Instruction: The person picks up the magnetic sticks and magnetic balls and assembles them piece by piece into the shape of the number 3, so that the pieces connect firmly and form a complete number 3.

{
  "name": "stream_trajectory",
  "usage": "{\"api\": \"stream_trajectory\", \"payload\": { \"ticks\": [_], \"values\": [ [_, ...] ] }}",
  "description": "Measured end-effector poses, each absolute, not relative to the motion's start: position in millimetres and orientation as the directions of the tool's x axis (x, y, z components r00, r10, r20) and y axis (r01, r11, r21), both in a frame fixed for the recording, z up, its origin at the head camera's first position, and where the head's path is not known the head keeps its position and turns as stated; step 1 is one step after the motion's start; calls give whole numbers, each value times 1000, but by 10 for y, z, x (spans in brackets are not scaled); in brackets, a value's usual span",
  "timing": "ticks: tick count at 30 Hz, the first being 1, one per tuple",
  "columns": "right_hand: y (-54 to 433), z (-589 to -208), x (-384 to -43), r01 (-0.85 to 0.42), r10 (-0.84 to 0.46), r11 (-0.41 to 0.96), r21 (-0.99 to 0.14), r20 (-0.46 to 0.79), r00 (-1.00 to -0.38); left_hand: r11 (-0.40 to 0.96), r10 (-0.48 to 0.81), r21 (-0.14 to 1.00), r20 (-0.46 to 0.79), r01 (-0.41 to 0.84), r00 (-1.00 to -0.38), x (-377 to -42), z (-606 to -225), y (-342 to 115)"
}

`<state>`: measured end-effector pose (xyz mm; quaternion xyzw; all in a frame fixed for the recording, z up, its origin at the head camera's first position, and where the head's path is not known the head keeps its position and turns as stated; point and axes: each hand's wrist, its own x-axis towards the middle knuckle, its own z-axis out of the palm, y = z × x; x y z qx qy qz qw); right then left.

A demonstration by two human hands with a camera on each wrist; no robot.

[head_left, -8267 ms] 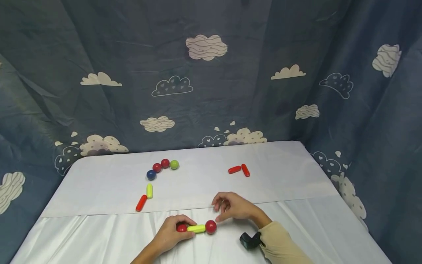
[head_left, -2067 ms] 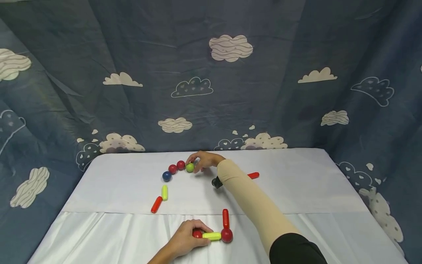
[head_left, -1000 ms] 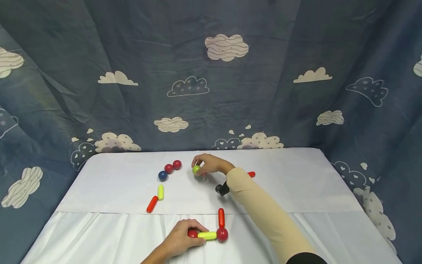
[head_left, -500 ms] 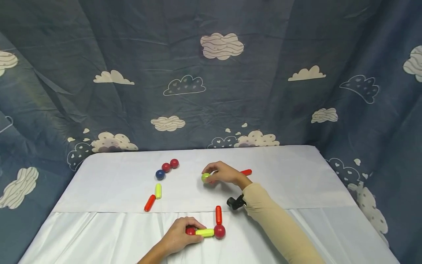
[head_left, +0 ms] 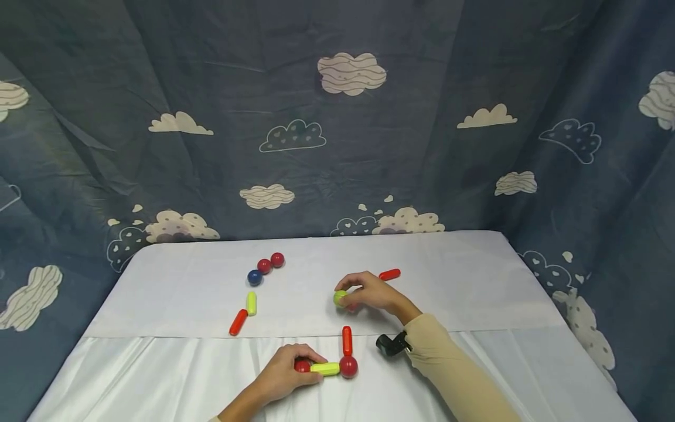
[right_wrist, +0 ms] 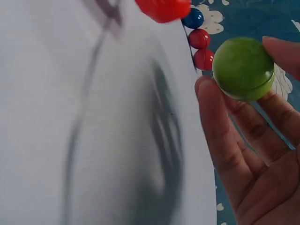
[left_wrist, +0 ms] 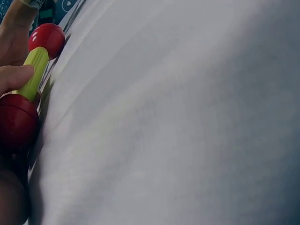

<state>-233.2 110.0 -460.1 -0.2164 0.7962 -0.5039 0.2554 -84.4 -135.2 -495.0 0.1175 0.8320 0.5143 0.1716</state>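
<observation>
In the head view my left hand (head_left: 282, 372) grips the near end of a small joined piece. That piece is a red ball (head_left: 302, 366), a yellow-green rod (head_left: 324, 368), a second red ball (head_left: 348, 367) and a red rod (head_left: 347, 341) pointing away from me. The left wrist view shows the thumb on the yellow-green rod (left_wrist: 33, 70) between the two red balls. Beyond the red rod, my right hand (head_left: 371, 291) pinches a green ball (head_left: 340, 298) between thumb and fingers. A seam runs round the green ball (right_wrist: 243, 70) in the right wrist view.
On the white-covered table (head_left: 448, 281), a blue ball (head_left: 255, 277) and two red balls (head_left: 271, 263) form a line at the back left. Nearer lie a yellow-green rod (head_left: 251, 303) and a red rod (head_left: 238, 322). Another red rod (head_left: 389, 274) lies beyond my right hand.
A red rod from the back right now stands against the right-hand red ball. My right hand took the green ball from the row and carried it right and nearer. My left hand keeps its grip.
</observation>
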Motion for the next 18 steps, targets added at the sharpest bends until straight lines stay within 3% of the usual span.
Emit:
{"api": "stream_trajectory", "payload": {
  "ticks": [14, 18],
  "values": [
    [1277, -4725, -2089, -40, -565, 385, -922, -201, -800, 435, 369, 900, -175, 3, -913, -845, -4934, -1350],
    [1281, -4731, -2053, -79, -560, 411, -908, -183, -808, 421, 372, 907, -173, 0, -912, -839, -4937, -1337]
  ]
}}
